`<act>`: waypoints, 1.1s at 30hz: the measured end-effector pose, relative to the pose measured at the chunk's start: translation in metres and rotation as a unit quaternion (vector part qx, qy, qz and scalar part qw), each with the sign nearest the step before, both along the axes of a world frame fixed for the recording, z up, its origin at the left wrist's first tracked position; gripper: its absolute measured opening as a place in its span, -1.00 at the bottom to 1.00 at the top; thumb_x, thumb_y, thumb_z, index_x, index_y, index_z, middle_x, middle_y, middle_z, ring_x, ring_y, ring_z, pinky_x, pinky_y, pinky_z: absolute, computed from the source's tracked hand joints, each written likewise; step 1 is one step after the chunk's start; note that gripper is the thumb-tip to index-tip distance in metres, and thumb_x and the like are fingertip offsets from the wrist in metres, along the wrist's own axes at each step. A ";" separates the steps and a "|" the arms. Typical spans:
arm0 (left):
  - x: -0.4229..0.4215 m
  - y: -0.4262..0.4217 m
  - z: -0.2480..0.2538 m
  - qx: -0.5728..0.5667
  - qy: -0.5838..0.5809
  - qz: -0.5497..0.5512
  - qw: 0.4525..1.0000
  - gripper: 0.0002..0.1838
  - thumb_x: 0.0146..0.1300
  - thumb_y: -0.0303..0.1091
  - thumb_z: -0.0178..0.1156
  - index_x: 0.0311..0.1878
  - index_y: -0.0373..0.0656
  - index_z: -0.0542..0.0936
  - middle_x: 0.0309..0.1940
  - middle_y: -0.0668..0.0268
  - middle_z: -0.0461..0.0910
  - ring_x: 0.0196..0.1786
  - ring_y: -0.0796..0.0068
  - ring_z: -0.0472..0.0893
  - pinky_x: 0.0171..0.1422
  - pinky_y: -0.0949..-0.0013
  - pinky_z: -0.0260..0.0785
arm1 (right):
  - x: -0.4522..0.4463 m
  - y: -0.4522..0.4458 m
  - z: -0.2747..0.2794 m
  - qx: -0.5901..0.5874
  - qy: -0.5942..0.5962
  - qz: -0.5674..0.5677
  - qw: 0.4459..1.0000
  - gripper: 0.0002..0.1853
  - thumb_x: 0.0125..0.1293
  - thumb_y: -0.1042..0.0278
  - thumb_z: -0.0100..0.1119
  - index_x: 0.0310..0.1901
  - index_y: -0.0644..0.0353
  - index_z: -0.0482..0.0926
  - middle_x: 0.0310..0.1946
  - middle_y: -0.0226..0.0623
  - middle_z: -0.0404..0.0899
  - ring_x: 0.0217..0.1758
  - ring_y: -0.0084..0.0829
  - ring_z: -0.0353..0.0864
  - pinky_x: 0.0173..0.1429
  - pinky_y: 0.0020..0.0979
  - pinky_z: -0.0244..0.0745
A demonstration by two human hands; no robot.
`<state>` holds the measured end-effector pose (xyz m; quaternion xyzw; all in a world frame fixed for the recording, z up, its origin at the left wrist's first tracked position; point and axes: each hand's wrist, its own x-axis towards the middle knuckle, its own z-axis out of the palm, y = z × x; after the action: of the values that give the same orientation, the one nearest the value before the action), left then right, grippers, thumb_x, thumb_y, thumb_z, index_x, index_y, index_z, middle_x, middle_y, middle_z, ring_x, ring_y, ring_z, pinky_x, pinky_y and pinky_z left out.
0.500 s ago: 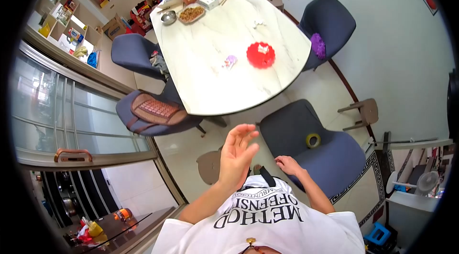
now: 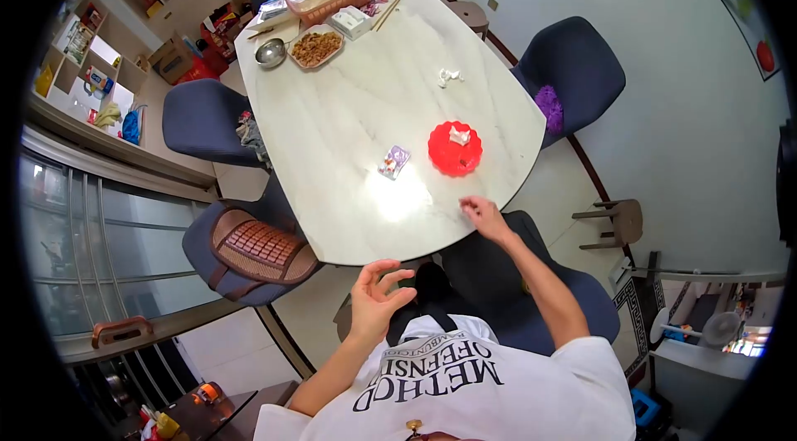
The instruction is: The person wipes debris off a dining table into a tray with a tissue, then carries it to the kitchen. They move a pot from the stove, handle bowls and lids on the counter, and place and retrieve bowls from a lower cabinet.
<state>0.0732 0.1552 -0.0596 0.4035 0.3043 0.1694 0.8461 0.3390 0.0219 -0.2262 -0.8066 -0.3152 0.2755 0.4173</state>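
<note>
My left hand point(image 2: 378, 300) is raised in front of the shirt, close to the table's near edge. Its fingers are curled with the thumb apart, and nothing shows between them. My right hand point(image 2: 485, 218) is over the near right edge of the marble-patterned table point(image 2: 349, 217), fingers loosely bent, with no object visible in it. Beyond that hand lies a red scalloped plate point(image 2: 452, 161) holding a crumpled white tissue point(image 2: 459, 135) and a small dark scrap. Left of the plate rests a small purple-and-white packet point(image 2: 394, 162). More crumpled tissue point(image 2: 449, 76) lies farther back.
At the far end stand a pink basket point(image 2: 332, 5), a tray of brown food point(image 2: 316, 48), a metal bowl point(image 2: 271, 53), a white box point(image 2: 352, 22) and chopsticks point(image 2: 388, 14). Blue chairs point(image 2: 577, 75) surround the table. A stool point(image 2: 614, 223) stands by the right wall.
My view has moved closer to the table. My right hand has risen from beside the near chair to the table edge. My left hand has come lower and left, still curled.
</note>
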 end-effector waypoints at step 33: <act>0.286 0.095 -0.255 0.234 0.270 -0.154 0.921 -0.79 0.19 -0.44 0.11 -0.18 -0.40 0.49 -0.54 0.17 0.60 -0.53 0.43 0.63 -0.44 0.42 0.49 | 0.295 0.132 -0.084 0.066 -0.146 0.000 0.987 -0.90 0.06 0.53 0.14 -0.36 0.28 0.59 -0.41 -0.23 0.49 -0.47 -0.36 0.51 -0.37 -0.40 0.42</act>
<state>0.3588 0.2503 -0.3149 0.6620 0.4069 -0.0115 0.6293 0.6339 0.1537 -0.3100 -0.8086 -0.3903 0.1333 0.4196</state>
